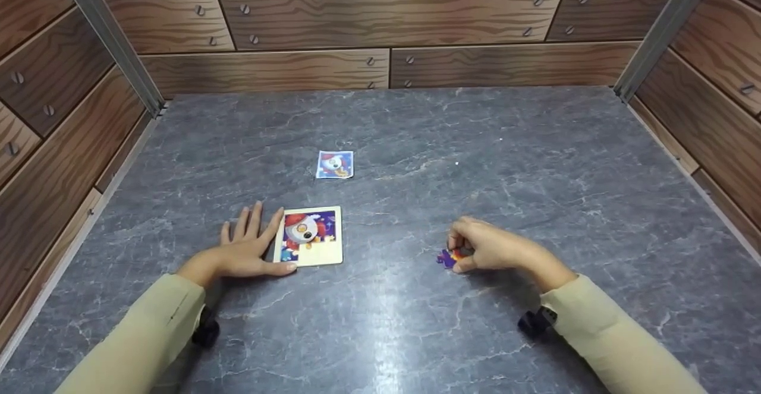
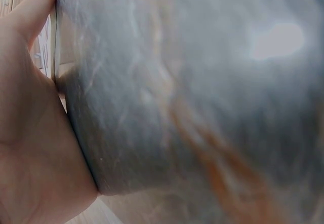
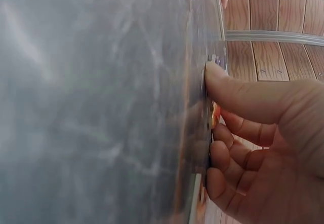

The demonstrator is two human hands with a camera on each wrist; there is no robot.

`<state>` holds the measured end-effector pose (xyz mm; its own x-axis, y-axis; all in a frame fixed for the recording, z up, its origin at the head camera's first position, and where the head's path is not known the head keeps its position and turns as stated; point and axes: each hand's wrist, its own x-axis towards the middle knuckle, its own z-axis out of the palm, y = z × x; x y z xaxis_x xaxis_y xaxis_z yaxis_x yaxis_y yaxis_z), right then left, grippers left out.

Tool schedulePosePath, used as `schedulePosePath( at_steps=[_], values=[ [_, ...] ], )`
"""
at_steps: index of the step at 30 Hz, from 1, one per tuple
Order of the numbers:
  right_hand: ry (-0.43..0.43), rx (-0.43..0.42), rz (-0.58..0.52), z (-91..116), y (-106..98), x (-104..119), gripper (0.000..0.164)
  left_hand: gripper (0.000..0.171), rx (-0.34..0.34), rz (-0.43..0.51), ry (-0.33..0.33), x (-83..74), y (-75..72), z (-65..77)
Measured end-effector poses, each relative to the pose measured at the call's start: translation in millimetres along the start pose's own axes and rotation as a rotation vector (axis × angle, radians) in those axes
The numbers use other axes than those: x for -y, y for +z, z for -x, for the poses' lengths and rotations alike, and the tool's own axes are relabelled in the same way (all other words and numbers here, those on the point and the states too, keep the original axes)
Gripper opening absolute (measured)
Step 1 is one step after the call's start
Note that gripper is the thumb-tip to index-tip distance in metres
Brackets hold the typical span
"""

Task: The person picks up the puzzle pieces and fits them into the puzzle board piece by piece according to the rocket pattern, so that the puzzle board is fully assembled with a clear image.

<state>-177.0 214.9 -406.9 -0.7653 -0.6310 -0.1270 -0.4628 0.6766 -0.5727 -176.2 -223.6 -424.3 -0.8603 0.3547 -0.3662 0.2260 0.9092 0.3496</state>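
A square jigsaw puzzle board [image 1: 319, 255] with a pale frame lies left of the middle, its picture partly filled with red, white and purple pieces. My left hand [image 1: 250, 253] rests flat beside it, fingers spread, with the thumb along the near left corner and the index finger at the left edge. To the right, my right hand [image 1: 484, 246] pinches a purple and orange puzzle piece [image 1: 446, 258] low over the table, thumb on the near side and the other fingers curled. In the right wrist view an orange part of the piece [image 3: 216, 113] shows between thumb and fingers.
A small printed picture card [image 1: 335, 164] lies beyond the board. The grey marbled table [image 1: 392, 311] is bounded by wood-patterned walls [image 1: 392, 19] at the back and sides. Tiny white specks [image 1: 456, 163] dot the far right surface.
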Motion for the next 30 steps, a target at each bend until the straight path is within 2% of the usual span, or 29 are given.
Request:
schedulePosePath(
  at_steps=[5,8,16,24,30],
  values=[
    [-0.020,-0.037,0.004,0.6,0.3,-0.4,0.022,0.115,0.001,-0.010,-0.007,-0.2,-1.3,0.0],
    [-0.027,-0.047,-0.003,-0.1,0.0,-0.7,0.023,0.115,0.003,-0.004,-0.005,0.0,-1.2,0.2],
    [-0.015,-0.025,-0.019,-1.6,0.3,-2.0,0.027,0.114,0.003,0.003,0.000,-0.5,-0.7,1.8],
    [-0.038,0.011,-0.034,-0.6,1.5,1.5,0.025,0.114,0.002,-0.007,0.010,0.2,-0.9,1.4],
    [-0.043,0.005,-0.024,-1.7,2.5,2.3,0.029,0.114,-0.006,-0.012,0.009,1.2,-0.6,1.0]
  ],
)
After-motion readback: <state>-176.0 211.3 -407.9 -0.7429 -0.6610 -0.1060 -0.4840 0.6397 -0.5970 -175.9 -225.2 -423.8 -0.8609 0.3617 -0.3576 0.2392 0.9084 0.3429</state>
